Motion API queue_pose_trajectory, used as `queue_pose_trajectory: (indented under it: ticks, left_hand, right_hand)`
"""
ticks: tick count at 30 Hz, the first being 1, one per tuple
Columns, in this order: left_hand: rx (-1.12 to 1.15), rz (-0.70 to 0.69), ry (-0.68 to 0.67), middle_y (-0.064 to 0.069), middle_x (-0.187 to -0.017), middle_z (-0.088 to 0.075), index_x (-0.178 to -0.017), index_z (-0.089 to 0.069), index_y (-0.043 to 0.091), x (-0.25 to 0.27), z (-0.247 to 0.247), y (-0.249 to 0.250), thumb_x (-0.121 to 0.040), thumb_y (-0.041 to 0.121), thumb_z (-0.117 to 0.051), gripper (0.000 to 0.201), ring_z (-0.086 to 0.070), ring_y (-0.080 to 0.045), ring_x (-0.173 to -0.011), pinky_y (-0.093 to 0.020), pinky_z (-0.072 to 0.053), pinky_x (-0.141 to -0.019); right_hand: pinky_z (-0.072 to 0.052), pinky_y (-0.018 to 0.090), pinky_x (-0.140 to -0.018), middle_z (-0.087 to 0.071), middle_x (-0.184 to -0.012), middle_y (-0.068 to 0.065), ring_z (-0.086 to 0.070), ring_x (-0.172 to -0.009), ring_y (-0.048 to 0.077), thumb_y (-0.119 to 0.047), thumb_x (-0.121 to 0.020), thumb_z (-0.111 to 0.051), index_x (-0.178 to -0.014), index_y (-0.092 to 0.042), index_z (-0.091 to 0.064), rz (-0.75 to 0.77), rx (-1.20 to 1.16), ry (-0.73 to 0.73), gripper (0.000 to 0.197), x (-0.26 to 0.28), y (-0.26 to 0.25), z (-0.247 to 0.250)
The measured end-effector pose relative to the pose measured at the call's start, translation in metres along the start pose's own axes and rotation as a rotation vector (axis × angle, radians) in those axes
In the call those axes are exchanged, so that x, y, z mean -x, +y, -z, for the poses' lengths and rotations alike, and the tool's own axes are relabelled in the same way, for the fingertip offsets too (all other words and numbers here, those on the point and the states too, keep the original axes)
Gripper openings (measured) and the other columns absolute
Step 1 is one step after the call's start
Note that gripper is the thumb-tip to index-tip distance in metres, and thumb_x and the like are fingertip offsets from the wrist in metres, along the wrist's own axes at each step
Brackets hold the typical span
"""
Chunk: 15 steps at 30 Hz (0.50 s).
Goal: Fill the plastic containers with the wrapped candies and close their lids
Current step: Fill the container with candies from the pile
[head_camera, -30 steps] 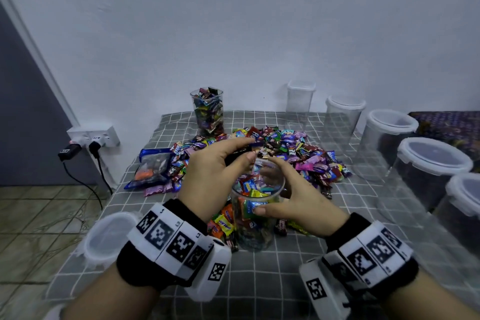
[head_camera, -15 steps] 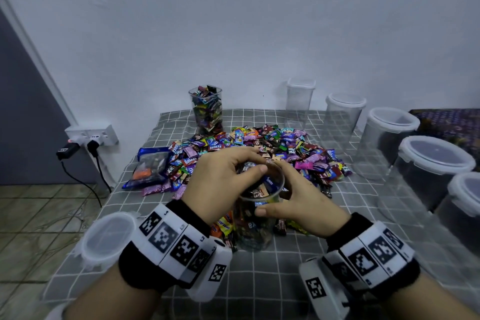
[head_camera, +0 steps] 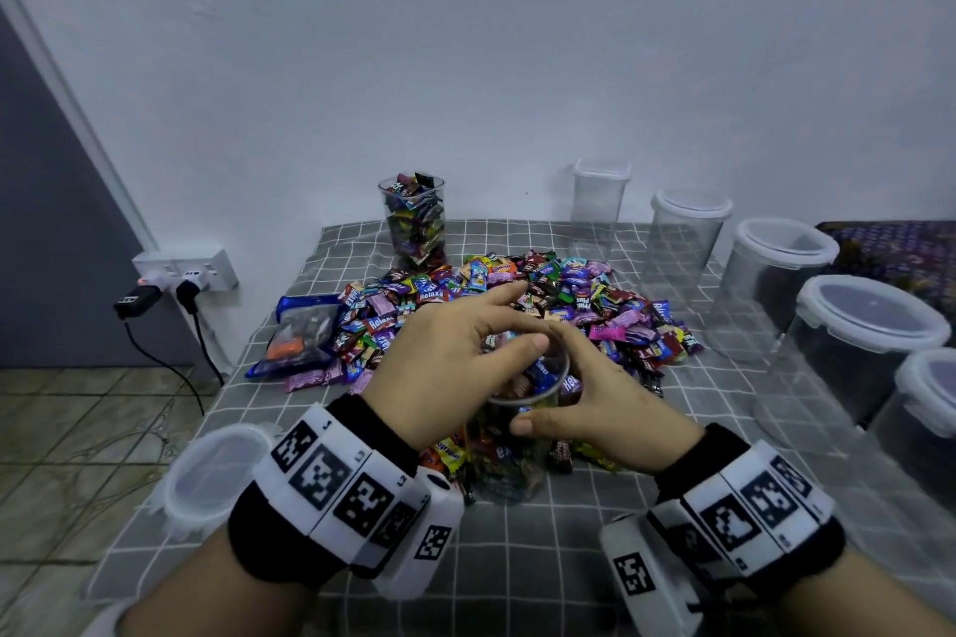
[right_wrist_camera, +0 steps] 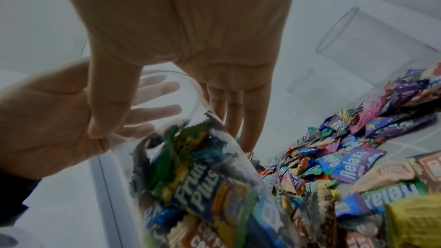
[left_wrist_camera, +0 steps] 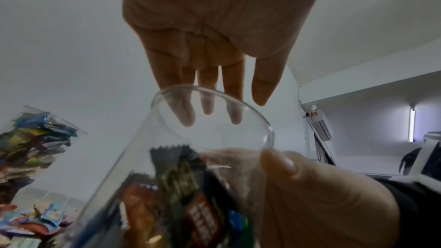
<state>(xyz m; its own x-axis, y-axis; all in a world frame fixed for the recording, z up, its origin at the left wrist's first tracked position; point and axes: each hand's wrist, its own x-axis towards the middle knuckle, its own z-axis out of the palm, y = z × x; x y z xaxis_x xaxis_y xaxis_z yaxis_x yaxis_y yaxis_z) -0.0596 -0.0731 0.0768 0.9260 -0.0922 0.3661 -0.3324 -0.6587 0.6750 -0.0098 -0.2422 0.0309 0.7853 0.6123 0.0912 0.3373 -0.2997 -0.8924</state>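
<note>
Lately changed: left fingers gone down into the open container

Item 1, open container (head_camera: 509, 466). It stands upright on the grey checked cloth (head_camera: 517, 559) at the near edge of the candy pile (head_camera: 595, 305). It has no lid, and wrapped candies fill its lower part. A second ago bright wrappers showed high in its mouth. I now see them lower, under my fingers.

Item 2, left hand (head_camera: 455, 367). A second ago it hovered flat over the mouth. It has since dropped, and in the left wrist view its fingers (left_wrist_camera: 186, 112) reach straight past the clear rim into the container. The hand is slack and grasps nothing. I cannot tell whether the tips touch the candies.

Item 3, right hand (head_camera: 605, 414). Its place has not changed. Fingers and thumb wrap the container wall just under the rim and steady it.

Item 4, loose lid (head_camera: 212, 476). It lies flat on the cloth's near left corner, well apart from the container and untouched.

Item 5, remaining stock. One filled, lidless container (head_camera: 414, 222) stands at the back. A row of empty lidded containers (head_camera: 869, 341) runs along the right side. A blue bag (head_camera: 300, 336) lies left of the pile.

Reading: I judge the left hand is packing the load down to make room. This container looks close to full but is not yet closed. After it comes the loose lid, then the empty row, so most of the task remains.
</note>
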Motion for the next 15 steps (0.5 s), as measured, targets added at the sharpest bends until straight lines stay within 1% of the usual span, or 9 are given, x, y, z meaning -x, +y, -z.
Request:
queue_pose_trajectory:
  ticks: [1,3,4,6,9,10,12,14,15]
  left_hand:
    - [0.023,-0.015,0.015,0.014,-0.133,-0.054,-0.100,-0.073,0.035,0.000,0.000,0.001,-0.085,0.027,-0.067,0.018,-0.043,0.015,-0.118,-0.010,-0.033,-0.100]
    - [0.122,-0.031,0.092,0.013,-0.127,-0.059,-0.096,-0.072,0.035,0.001,0.000,0.002,-0.082,0.032,-0.064,0.017,-0.046,0.017,-0.114,-0.007,-0.034,-0.098]
    - [0.173,-0.026,0.146,0.014,-0.123,-0.062,-0.093,-0.072,0.036,0.001,0.001,0.000,-0.080,0.033,-0.061,0.017,-0.049,0.016,-0.113,-0.011,-0.038,-0.098]
    - [0.249,-0.002,0.243,0.017,-0.116,-0.064,-0.089,-0.071,0.039,0.000,0.004,-0.005,-0.078,0.034,-0.059,0.017,-0.054,0.009,-0.112,-0.023,-0.044,-0.099]
    - [0.366,0.079,0.371,0.018,-0.106,-0.068,-0.084,-0.072,0.038,-0.004,0.008,-0.016,-0.082,0.030,-0.064,0.012,-0.060,0.000,-0.105,-0.031,-0.049,-0.091]
    - [0.393,0.126,0.394,0.019,-0.099,-0.069,-0.084,-0.071,0.036,-0.006,0.010,-0.020,-0.086,0.024,-0.063,0.014,-0.063,0.001,-0.098,-0.029,-0.051,-0.086]
    - [0.367,0.253,0.384,0.019,-0.085,-0.069,-0.088,-0.068,0.034,-0.011,0.013,-0.032,-0.089,0.020,-0.061,0.016,-0.063,0.002,-0.084,-0.025,-0.052,-0.076]
    - [0.191,0.408,0.300,0.013,-0.095,-0.067,-0.101,-0.066,0.032,-0.015,0.016,-0.050,-0.088,0.032,-0.061,0.014,-0.062,-0.008,-0.092,-0.032,-0.051,-0.082]
    - [0.069,0.481,0.230,0.007,-0.106,-0.066,-0.110,-0.064,0.030,-0.016,0.016,-0.061,-0.087,0.038,-0.060,0.025,-0.061,-0.015,-0.100,-0.036,-0.049,-0.087]
  right_hand:
    - [-0.035,0.025,-0.106,-0.050,-0.133,-0.015,-0.043,-0.125,-0.003,-0.049,-0.056,-0.080,-0.139,-0.032,-0.031,-0.005,0.004,-0.023,0.098,0.000,-0.001,0.001]
    - [-0.035,0.021,-0.105,-0.052,-0.131,-0.017,-0.045,-0.123,-0.005,-0.041,-0.058,-0.079,-0.136,-0.038,-0.032,-0.038,-0.002,-0.093,0.091,-0.001,-0.004,0.009]
    - [-0.037,0.020,-0.104,-0.053,-0.129,-0.017,-0.048,-0.120,-0.005,-0.034,-0.060,-0.077,-0.132,-0.043,-0.034,-0.059,-0.008,-0.137,0.083,-0.002,-0.007,0.015]
    - [-0.041,0.026,-0.102,-0.052,-0.130,-0.017,-0.047,-0.122,-0.002,-0.029,-0.062,-0.070,-0.122,-0.049,-0.038,-0.091,0.002,-0.177,0.070,-0.004,-0.014,0.029]
    - [-0.039,0.026,-0.100,-0.049,-0.132,-0.010,-0.045,-0.123,0.006,-0.022,-0.071,-0.067,-0.127,-0.037,-0.042,-0.125,0.060,0.008,0.064,-0.015,-0.018,0.052]
    - [-0.038,0.027,-0.101,-0.049,-0.132,-0.006,-0.046,-0.122,0.009,-0.020,-0.075,-0.068,-0.133,-0.030,-0.042,-0.147,0.096,0.091,0.064,-0.019,-0.016,0.059]
    - [-0.035,0.033,-0.105,-0.046,-0.137,0.002,-0.044,-0.123,0.016,-0.029,-0.074,-0.067,-0.140,-0.022,-0.040,-0.225,0.220,0.202,0.072,-0.030,-0.006,0.069]
    - [-0.032,0.038,-0.108,-0.038,-0.145,0.009,-0.038,-0.130,0.023,-0.030,-0.079,-0.067,-0.144,-0.017,-0.034,-0.310,0.371,0.222,0.074,-0.041,0.009,0.075]
    - [-0.031,0.038,-0.108,-0.036,-0.147,0.012,-0.036,-0.132,0.026,-0.027,-0.083,-0.065,-0.145,-0.015,-0.032,-0.342,0.451,0.218,0.072,-0.045,0.019,0.076]
